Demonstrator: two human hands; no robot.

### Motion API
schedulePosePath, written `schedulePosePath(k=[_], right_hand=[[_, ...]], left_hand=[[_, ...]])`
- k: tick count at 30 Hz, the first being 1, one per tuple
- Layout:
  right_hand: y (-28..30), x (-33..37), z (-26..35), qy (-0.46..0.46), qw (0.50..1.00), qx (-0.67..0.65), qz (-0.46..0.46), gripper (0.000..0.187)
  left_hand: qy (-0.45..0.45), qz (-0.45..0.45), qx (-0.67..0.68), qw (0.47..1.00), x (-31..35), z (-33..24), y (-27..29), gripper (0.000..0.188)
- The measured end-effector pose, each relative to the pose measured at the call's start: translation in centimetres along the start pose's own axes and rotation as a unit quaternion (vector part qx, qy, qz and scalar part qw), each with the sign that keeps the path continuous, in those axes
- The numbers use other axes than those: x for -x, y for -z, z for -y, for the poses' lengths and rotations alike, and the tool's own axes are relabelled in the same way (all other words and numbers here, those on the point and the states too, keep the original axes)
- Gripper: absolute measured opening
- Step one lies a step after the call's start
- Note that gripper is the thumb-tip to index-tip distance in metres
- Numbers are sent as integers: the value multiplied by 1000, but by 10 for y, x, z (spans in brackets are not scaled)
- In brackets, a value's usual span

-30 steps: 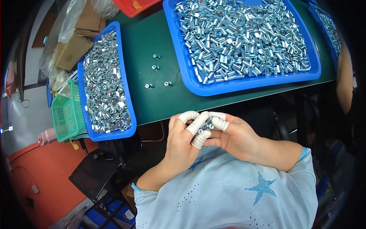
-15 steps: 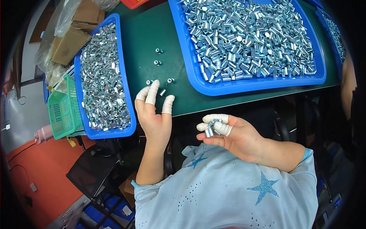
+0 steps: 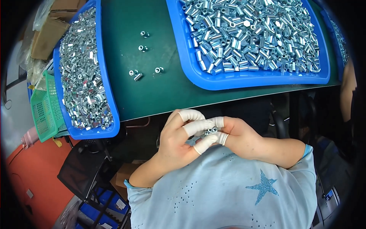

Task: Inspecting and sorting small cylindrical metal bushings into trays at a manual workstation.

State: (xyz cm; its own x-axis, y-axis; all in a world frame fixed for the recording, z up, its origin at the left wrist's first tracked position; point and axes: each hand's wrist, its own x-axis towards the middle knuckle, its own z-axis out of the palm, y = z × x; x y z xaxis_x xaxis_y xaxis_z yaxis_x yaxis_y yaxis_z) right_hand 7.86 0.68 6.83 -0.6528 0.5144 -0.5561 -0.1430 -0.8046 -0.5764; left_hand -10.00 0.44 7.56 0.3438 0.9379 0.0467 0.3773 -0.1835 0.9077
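Five loose nuts (image 3: pixel 159 70) lie between our narrow tray (image 3: pixel 97 134) and wide tray (image 3: pixel 228 81), both heaped. A basket (image 3: pixel 44 105) flanks the narrow one. Our left hand (image 3: pixel 183 133) and right hand (image 3: pixel 236 135) meet, fingertips pinched around the held nuts (image 3: pixel 211 131), before our green table (image 3: pixel 152 95). A black chair (image 3: pixel 78 177) stands lower left.

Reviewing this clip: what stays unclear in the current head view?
All in the head view:
- Held parts: exact count, partly covered by the fingers of the left hand and right hand.
- Big tray: far end, cut off by the top edge.
- Far-right tray: outer side, lost in the dark fisheye rim.
- Loose parts: any threads inside, too small.
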Motion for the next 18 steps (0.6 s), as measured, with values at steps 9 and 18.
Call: schedulePosePath(k=[9, 18], right_hand=[[0, -6, -7, -44, 996, 70, 14, 24], [-1, -3, -2, -23, 999, -3, 27, 28]], left_hand=[[-21, 104, -177, 978, -10, -11, 7, 26], [-86, -16, -123, 989, -20, -20, 13, 18]])
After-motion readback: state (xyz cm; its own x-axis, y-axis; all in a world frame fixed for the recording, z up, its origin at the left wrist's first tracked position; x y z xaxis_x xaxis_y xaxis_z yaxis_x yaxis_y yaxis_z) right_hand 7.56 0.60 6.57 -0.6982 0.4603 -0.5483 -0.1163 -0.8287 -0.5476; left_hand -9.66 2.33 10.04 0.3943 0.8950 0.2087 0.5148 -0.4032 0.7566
